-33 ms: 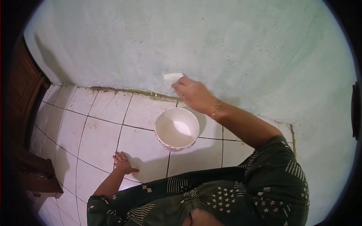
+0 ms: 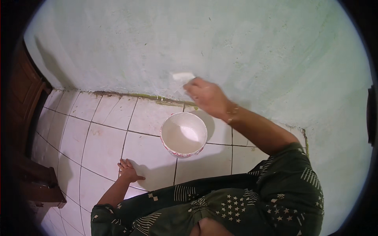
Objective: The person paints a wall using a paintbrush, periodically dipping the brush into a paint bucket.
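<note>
My right hand (image 2: 206, 95) is closed round a paintbrush, its handle hidden in my fingers and slightly blurred. The white brush head (image 2: 183, 76) lies against the pale green wall (image 2: 236, 51), a little above the floor line. White drips hang at the wall's foot beneath it. Below my right hand, a white bucket (image 2: 168, 149) with red marks outside stands upright on the tiles, with whitish liquid in it. My left hand (image 2: 128, 172) rests flat on the floor to the left of the bucket, fingers spread, holding nothing.
White floor tiles (image 2: 104, 141) with dark joints run up to the wall. Along the wall's foot goes a dirty, greenish broken strip (image 2: 157, 99). Brown wooden furniture (image 2: 37, 177) stands at the left, near a carved wooden panel (image 2: 25, 84).
My right hand and the paintbrush have shifted slightly up and to the right along the wall. My left hand stays in place on the floor, and the bucket has not moved.
</note>
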The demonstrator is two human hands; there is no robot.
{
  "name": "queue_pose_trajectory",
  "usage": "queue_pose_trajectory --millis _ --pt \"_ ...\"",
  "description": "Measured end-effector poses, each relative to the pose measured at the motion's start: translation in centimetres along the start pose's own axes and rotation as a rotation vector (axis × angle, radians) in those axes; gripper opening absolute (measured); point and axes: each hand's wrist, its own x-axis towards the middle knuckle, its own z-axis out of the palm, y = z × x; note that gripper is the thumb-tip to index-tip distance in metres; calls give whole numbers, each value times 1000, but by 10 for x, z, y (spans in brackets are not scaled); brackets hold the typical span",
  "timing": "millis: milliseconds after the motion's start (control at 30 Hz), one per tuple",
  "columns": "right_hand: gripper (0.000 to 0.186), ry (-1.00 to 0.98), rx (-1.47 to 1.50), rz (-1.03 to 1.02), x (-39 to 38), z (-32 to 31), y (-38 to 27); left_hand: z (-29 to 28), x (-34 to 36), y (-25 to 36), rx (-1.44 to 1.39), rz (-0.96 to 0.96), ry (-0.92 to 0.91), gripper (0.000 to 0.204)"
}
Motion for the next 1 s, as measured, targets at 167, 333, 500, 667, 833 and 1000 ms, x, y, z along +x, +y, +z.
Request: queue_pose_trajectory --millis 167,333,500,667,833,1000 --pt "32 414 -480 -143 -10 -131 4 -10 -1 9 81 4 3 140" --pt "28 635 -604 -80 -19 -187 32 5 46 -31 300 345 80 97" --pt "26 342 -626 49 -100 -125 77 -35 21 -3 -76 267 122 80" --pt "24 -94 -230 140 -176 -41 63 -47 27 4 -110 333 291 70" --pt "22 -323 -196 373 -202 -28 67 -85 21 16 -598 205 184 53" --pt "16 -41 -257 555 -177 -37 85 -113 6 22 -753 272 62 54"
